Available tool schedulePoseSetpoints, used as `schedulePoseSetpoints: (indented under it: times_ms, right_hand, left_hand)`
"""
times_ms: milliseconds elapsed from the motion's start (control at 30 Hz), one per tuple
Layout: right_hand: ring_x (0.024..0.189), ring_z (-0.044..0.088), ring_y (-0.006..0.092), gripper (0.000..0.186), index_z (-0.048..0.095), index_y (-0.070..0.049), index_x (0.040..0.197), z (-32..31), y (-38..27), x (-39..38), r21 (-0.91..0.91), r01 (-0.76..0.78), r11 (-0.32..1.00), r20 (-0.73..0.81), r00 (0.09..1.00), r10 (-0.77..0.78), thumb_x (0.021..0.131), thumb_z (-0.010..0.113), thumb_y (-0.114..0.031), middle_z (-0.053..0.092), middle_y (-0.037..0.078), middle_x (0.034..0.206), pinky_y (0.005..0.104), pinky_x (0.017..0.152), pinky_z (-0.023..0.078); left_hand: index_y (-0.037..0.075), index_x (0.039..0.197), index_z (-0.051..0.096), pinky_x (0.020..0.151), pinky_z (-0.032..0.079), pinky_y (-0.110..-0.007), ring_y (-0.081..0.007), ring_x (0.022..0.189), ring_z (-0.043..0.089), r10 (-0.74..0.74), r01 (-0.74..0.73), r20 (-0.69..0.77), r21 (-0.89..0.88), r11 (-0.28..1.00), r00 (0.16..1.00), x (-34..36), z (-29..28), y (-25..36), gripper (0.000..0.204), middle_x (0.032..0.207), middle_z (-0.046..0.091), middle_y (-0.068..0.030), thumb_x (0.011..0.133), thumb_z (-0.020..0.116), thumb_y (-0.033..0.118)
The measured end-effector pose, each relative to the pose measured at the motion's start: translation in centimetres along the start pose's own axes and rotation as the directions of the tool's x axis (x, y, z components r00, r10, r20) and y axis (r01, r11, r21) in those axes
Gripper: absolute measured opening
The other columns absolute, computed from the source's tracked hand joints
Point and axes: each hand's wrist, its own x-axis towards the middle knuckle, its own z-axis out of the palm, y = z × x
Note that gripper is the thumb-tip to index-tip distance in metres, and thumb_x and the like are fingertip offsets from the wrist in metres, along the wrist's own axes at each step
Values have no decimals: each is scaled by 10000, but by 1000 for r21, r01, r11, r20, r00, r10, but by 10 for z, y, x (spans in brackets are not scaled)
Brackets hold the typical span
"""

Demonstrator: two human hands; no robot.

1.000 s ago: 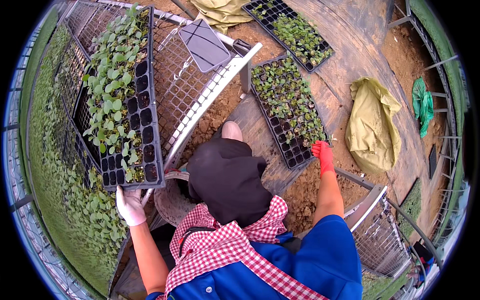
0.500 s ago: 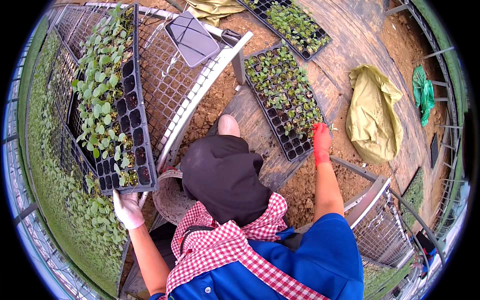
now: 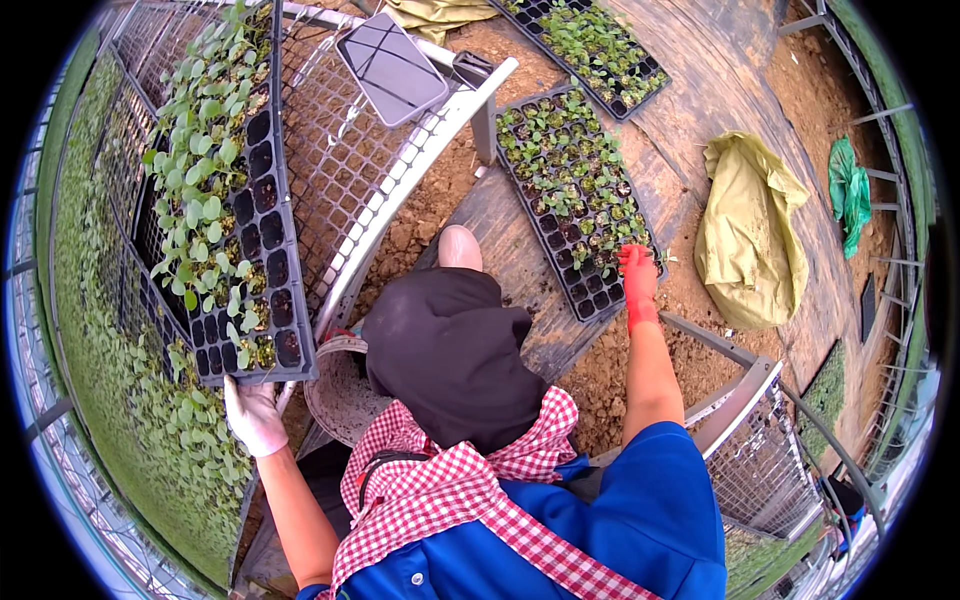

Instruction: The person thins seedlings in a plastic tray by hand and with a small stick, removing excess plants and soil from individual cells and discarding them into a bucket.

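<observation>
Gripped the near end of the first plant tray [image 3: 271, 234], by the mesh bench [image 3: 412, 185], with the left hand [image 3: 257, 415] closed around its edge, and reached the bunched right hand [image 3: 639, 278], too far off to tell how tight or holding what, to the near right corner of the second plant tray [image 3: 590, 300] on the ground sheet [image 3: 715, 80]. Seemed to be at handling little plants [image 3: 610, 235] there, with a steady left and gentle right called for next. Saw both trays pointing long ways forward, with far ends leaning left.
</observation>
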Motion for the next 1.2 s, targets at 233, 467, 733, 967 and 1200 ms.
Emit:
schedulePoseSetpoints:
  times_ms: [233, 467, 733, 967, 1200]
  right_hand:
    - [553, 578, 94, 357, 610, -27, 965, -14, -31, -3, 145, -38, 989, 44, 999, 32, 1021, 389, -301, 674, 67, 786, 217, 486, 441]
    - [603, 609, 129, 315, 587, -12, 1004, -1, -244, -63, 467, 394, 791, 96, 867, -489, 1027, 398, -263, 687, 110, 826, 229, 545, 471]
    - [855, 628, 113, 282, 588, -65, 1194, 88, -295, -68, 496, 359, 790, 112, 876, -469, 1019, 418, -206, 653, 52, 1161, 225, 683, 487]
    - [799, 636, 133, 198, 659, -65, 1026, 146, -257, -75, 234, 349, 907, 272, 872, -406, 964, 499, -164, 683, 39, 915, 274, 689, 528]
    - [783, 676, 147, 206, 647, -10, 1024, 171, -272, -55, 252, 270, 929, 542, 756, -367, 941, 576, -184, 704, 73, 921, 264, 657, 525]
  left_hand:
    - [117, 1344, 433, 830, 510, -587, -299, 1172, 551, -77, 82, 59, -93, 992, 995, -3, -4, 0, 504, 1300, 548, -92, 949, 447, 430]
    - [-7, 1291, 460, 1012, 439, -494, -295, 1174, 543, 103, -32, 191, -342, 939, 976, 18, -27, -17, 393, 1290, 543, -164, 965, 475, 212]
    - [6, 1236, 509, 957, 482, -476, -285, 1088, 611, 185, -108, 192, -355, 929, 964, 11, -14, -12, 352, 1218, 602, -137, 965, 471, 226]
    - [29, 1191, 504, 932, 491, -480, -284, 1054, 619, 170, -85, 179, -401, 912, 969, 14, -15, -15, 307, 1171, 614, -135, 954, 511, 224]
    - [25, 1158, 511, 905, 500, -473, -288, 1017, 624, 184, -82, 215, -411, 908, 959, 18, -21, -20, 278, 1168, 602, -147, 955, 516, 214]
